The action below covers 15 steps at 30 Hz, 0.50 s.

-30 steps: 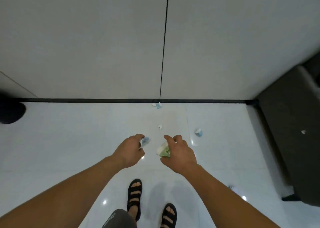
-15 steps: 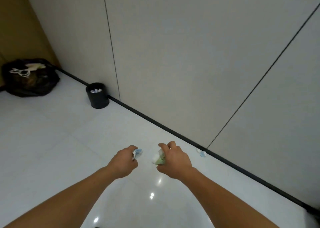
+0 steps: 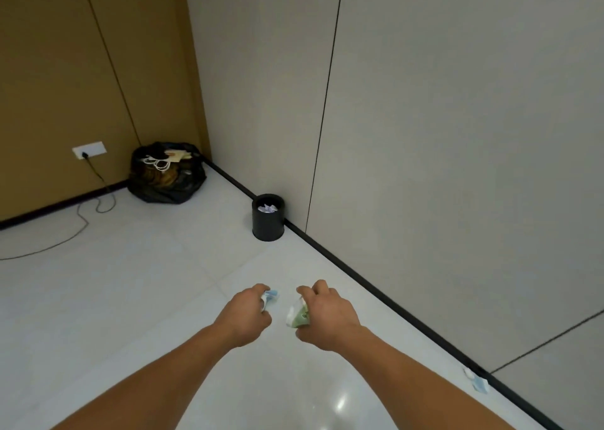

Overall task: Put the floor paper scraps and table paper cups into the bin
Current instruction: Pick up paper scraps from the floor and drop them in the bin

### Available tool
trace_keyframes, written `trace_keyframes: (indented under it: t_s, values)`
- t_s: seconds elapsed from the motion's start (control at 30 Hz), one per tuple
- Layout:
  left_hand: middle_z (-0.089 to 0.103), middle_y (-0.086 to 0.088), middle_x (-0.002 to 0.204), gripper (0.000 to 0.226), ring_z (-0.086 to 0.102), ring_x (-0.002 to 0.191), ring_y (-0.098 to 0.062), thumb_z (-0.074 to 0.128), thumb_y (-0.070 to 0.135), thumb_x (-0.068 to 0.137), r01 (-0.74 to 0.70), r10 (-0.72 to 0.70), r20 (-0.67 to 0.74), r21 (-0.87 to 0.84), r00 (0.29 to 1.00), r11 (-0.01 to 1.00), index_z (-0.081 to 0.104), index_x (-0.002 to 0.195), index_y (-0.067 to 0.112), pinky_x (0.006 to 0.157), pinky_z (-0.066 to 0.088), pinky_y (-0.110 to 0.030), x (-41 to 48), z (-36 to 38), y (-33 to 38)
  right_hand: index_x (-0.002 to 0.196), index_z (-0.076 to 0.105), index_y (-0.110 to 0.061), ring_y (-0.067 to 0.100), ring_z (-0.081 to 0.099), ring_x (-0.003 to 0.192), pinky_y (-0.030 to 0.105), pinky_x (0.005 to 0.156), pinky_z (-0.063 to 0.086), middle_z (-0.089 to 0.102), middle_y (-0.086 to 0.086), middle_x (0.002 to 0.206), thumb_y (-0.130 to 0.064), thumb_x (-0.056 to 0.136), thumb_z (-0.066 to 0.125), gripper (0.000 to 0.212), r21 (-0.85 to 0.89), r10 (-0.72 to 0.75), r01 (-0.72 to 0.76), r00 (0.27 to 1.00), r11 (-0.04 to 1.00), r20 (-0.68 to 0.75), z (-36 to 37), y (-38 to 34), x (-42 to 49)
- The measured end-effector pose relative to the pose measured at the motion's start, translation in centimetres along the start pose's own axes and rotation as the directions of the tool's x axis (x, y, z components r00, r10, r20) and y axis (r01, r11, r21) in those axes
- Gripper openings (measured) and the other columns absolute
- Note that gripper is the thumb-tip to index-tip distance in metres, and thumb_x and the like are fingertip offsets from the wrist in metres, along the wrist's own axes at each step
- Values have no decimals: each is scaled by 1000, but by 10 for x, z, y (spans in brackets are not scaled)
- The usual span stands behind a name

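My left hand [image 3: 243, 315] grips a crumpled white and blue paper scrap [image 3: 270, 297] that sticks out past the fingers. My right hand [image 3: 325, 315] holds a crushed white and green paper cup [image 3: 296, 315]. Both hands are held out in front of me above the white tiled floor. A small black round bin [image 3: 268, 217] stands ahead against the wall's black skirting, with white paper scraps inside it. Another white and blue paper scrap [image 3: 476, 380] lies on the floor by the skirting at the lower right.
A full black rubbish bag [image 3: 166, 176] sits in the far corner. A wall socket [image 3: 89, 150] on the brown wall feeds a black cable [image 3: 65, 236] that trails across the floor at the left. Grey wall panels run along the right.
The view has swung left and up, from the floor at my feet to the corner with the bin, which now appears nearer and more central. Both hands keep their hold.
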<state>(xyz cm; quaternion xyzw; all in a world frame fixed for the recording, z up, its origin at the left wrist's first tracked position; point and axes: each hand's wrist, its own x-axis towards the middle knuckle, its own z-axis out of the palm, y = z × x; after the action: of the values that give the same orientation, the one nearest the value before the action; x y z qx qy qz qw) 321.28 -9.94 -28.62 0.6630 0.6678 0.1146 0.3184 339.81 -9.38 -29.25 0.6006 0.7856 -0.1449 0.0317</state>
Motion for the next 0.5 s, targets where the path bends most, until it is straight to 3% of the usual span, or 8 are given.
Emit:
trace_keyframes:
  t_s: [0.5]
  values:
    - [60,-7,117,53,59,97,-22,57,15,85,134,-131,-84,39,988,990,44,136,19,74,41,-23,211,-127,-62,144,32,-25,29,47,116,39,89,47,38,6,133,-44,79,68,77,13,-142,142,989,990,43,-38,-43,270]
